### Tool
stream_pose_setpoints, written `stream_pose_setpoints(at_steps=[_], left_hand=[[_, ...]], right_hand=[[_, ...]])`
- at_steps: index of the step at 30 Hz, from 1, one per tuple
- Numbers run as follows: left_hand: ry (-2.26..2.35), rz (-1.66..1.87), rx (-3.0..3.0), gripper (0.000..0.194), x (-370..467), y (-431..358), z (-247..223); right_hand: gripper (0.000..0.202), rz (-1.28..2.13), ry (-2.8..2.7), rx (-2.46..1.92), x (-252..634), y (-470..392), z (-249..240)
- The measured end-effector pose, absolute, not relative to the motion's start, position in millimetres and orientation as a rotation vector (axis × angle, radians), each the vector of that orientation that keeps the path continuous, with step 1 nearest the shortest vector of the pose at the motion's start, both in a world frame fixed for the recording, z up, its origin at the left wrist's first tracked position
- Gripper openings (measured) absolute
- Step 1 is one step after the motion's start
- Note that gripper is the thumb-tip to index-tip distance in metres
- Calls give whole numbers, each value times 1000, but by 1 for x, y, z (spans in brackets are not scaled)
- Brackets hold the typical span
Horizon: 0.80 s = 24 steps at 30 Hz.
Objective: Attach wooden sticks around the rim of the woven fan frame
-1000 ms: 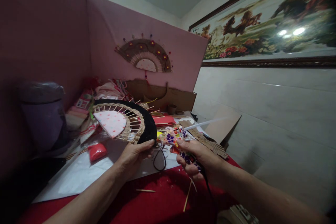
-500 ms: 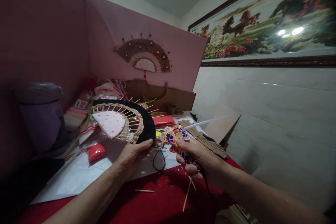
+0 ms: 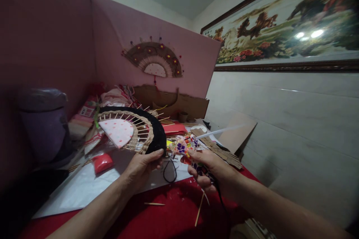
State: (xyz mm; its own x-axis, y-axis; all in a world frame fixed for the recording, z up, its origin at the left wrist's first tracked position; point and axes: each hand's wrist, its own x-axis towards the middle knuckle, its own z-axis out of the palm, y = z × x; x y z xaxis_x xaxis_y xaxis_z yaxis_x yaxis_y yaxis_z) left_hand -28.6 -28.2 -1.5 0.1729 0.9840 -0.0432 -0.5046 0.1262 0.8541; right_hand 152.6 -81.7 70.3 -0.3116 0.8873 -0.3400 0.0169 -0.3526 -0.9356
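My left hand (image 3: 147, 164) grips the lower right end of a half-round woven fan (image 3: 144, 132), thumb on its black outer band. The fan has thin wooden ribs, a twine-woven ring and a white centre with pink dots. In my right hand (image 3: 209, 168) is a flower-patterned glue gun (image 3: 182, 146), fingers wrapped round its handle. A translucent glue stick (image 3: 221, 130) sticks out of its back, and a black cord hangs below. Its nozzle is at the black band's edge, near my left thumb; whether they touch I cannot tell.
On the red tablecloth (image 3: 168, 216) lie white paper (image 3: 81, 186), a red packet (image 3: 103, 163) and loose sticks (image 3: 199, 209). Corrugated cardboard (image 3: 221, 151) is on the right. A lilac bin (image 3: 45, 127) stands at left. Another fan (image 3: 153, 58) hangs on the pink panel behind.
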Motion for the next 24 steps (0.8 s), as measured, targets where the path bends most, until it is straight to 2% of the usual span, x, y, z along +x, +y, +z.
stream_pose_setpoints(at_steps=[9,24], left_hand=[[736,1258,796,21,-29,-28,-1],[739,1260,799,17,-28,-30,3]], right_hand=[[31,1744,-1215,-1271,154,-83,69],[34,1602,-1326,-1278,151,-89,60]])
